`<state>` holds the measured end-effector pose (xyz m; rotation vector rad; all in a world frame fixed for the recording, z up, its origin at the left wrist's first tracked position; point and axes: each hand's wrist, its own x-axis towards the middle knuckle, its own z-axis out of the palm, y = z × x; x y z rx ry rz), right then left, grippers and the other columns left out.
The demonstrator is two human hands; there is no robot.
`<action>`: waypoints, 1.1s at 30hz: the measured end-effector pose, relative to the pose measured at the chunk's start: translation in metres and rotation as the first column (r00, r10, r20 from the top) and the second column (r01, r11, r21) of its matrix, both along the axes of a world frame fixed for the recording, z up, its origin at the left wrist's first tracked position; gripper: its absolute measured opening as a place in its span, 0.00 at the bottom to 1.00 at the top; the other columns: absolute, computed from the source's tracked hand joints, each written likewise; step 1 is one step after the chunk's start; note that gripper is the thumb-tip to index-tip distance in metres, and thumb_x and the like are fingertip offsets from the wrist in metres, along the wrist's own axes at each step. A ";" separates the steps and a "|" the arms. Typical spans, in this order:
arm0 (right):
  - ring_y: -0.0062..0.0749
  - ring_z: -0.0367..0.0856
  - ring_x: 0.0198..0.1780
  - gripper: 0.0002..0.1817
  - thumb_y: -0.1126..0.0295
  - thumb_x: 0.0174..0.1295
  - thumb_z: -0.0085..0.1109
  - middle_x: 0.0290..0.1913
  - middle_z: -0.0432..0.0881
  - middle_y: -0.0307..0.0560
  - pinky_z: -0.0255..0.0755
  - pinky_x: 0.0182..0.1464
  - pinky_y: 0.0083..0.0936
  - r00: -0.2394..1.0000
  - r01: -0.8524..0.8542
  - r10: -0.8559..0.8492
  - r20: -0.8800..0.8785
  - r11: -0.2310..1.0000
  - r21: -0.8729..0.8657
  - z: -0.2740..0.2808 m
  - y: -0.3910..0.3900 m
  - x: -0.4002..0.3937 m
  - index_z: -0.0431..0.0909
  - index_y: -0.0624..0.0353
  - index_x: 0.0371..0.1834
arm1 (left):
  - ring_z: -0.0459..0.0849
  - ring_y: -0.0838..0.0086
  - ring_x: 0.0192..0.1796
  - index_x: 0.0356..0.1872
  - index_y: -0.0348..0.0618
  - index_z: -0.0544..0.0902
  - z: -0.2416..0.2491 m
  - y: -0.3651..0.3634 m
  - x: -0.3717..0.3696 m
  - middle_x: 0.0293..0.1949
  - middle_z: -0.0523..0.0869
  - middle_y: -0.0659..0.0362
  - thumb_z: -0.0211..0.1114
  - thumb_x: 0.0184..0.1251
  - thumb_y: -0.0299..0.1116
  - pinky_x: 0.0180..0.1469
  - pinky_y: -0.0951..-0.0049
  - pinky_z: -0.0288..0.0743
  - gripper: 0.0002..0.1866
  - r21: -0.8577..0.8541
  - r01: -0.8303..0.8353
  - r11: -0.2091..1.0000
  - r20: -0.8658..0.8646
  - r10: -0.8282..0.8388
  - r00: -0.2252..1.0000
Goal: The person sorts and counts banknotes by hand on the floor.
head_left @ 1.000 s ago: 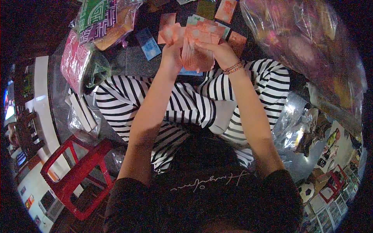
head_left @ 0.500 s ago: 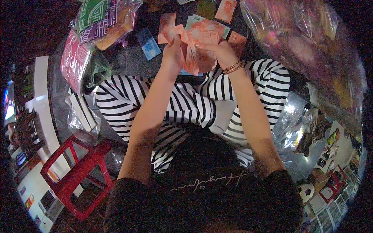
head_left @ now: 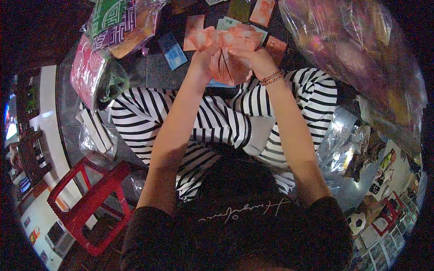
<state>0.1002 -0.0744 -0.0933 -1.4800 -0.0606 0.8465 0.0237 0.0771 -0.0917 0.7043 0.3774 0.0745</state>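
Note:
Between my two hands is a thick fan of orange-red paper notes (head_left: 231, 63), held up over the dark tiled floor. My left hand (head_left: 204, 63) grips the left side of the bundle, and my right hand (head_left: 258, 62), with a braided bracelet on its wrist, grips the right side with the thumb on top. Just left of the bundle lies an orange note (head_left: 194, 30). A blue note (head_left: 172, 51) is farther left. Pale green notes (head_left: 226, 22) show behind the fan, and another orange note (head_left: 275, 48) lies right of it.
Plastic-wrapped packs, one green and purple (head_left: 115, 20) and one pink (head_left: 87, 70), are at the upper left. A large clear plastic bag (head_left: 348, 49) fills the upper right. My crossed legs in striped trousers (head_left: 212, 119) are below my hands. A red stool (head_left: 90, 203) stands at lower left.
The notes in my hands have shifted and now fan differently at the top. My left fingers have moved in closer over the bundle, and my right hand has barely moved.

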 end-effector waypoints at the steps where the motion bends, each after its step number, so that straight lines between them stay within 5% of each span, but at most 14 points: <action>1: 0.26 0.76 0.48 0.23 0.69 0.49 0.65 0.47 0.79 0.39 0.74 0.41 0.26 1.000 0.000 0.000 -0.001 1.000 0.000 -0.002 0.001 0.000 0.74 0.61 0.50 | 0.78 0.68 0.50 0.55 0.39 0.68 0.002 -0.001 0.001 0.49 0.77 0.55 0.55 0.65 0.36 0.52 0.68 0.72 0.20 -0.012 0.012 1.000 -0.021 -0.012 1.000; 3: 0.27 0.76 0.50 0.21 0.73 0.51 0.63 0.48 0.79 0.40 0.72 0.48 0.23 0.997 0.032 -0.042 0.064 0.987 0.158 -0.015 0.003 0.001 0.73 0.61 0.50 | 0.77 0.69 0.51 0.56 0.39 0.68 0.018 -0.007 0.000 0.50 0.77 0.56 0.55 0.66 0.41 0.53 0.68 0.71 0.22 -0.024 0.023 0.999 -0.042 -0.024 0.999; 7: 0.28 0.75 0.52 0.20 0.77 0.52 0.60 0.49 0.78 0.41 0.68 0.54 0.23 0.997 0.018 -0.029 0.075 0.989 0.147 -0.026 0.003 0.005 0.73 0.62 0.51 | 0.74 0.69 0.55 0.57 0.39 0.67 0.017 -0.010 0.000 0.54 0.74 0.57 0.49 0.66 0.53 0.56 0.68 0.69 0.28 0.060 -0.015 0.998 -0.021 0.016 1.000; 9: 0.28 0.74 0.53 0.22 0.78 0.53 0.59 0.51 0.76 0.42 0.67 0.56 0.25 0.997 0.068 -0.061 -0.039 0.971 0.231 -0.010 0.003 0.001 0.71 0.62 0.53 | 0.73 0.68 0.56 0.57 0.39 0.66 0.008 -0.007 -0.001 0.55 0.73 0.57 0.47 0.66 0.55 0.56 0.68 0.68 0.30 0.077 -0.010 0.997 -0.032 0.013 0.999; 12: 0.29 0.74 0.54 0.24 0.79 0.52 0.59 0.53 0.75 0.42 0.66 0.57 0.26 0.995 0.101 -0.080 -0.066 0.891 0.444 0.009 0.002 -0.003 0.69 0.61 0.55 | 0.72 0.66 0.56 0.54 0.45 0.66 0.010 -0.007 -0.005 0.55 0.72 0.56 0.47 0.68 0.48 0.59 0.67 0.67 0.21 -0.067 -0.074 0.995 0.024 0.076 0.997; 19: 0.27 0.76 0.49 0.24 0.74 0.45 0.68 0.47 0.78 0.40 0.70 0.50 0.23 0.985 0.120 -0.160 0.065 0.905 0.409 0.006 0.003 -0.001 0.74 0.59 0.49 | 0.77 0.68 0.50 0.50 0.38 0.70 -0.004 0.000 -0.002 0.49 0.77 0.55 0.51 0.68 0.42 0.50 0.68 0.73 0.18 0.072 -0.073 0.995 -0.096 0.080 0.992; 24: 0.28 0.73 0.54 0.25 0.78 0.51 0.61 0.50 0.76 0.43 0.67 0.56 0.23 0.995 0.084 -0.098 0.027 0.938 0.338 0.015 0.002 -0.004 0.69 0.62 0.54 | 0.80 0.69 0.44 0.47 0.37 0.72 0.007 -0.011 -0.003 0.44 0.79 0.56 0.52 0.67 0.34 0.44 0.69 0.77 0.13 -0.027 0.010 1.000 0.019 -0.010 1.000; 26: 0.28 0.73 0.54 0.23 0.78 0.52 0.61 0.50 0.76 0.44 0.67 0.56 0.23 0.996 0.086 -0.082 -0.026 0.928 0.363 0.014 0.002 -0.005 0.70 0.63 0.53 | 0.81 0.69 0.40 0.49 0.36 0.72 0.010 -0.014 -0.003 0.42 0.80 0.56 0.51 0.66 0.31 0.41 0.68 0.78 0.13 0.080 0.007 0.997 -0.150 0.005 0.989; 33: 0.27 0.74 0.53 0.16 0.77 0.55 0.56 0.49 0.77 0.46 0.68 0.55 0.22 0.998 0.021 0.013 -0.062 0.858 0.513 0.012 -0.003 -0.002 0.73 0.64 0.48 | 0.81 0.69 0.40 0.49 0.36 0.72 0.002 -0.008 -0.001 0.41 0.80 0.56 0.50 0.67 0.33 0.42 0.70 0.78 0.14 0.064 -0.014 0.998 -0.205 0.027 0.978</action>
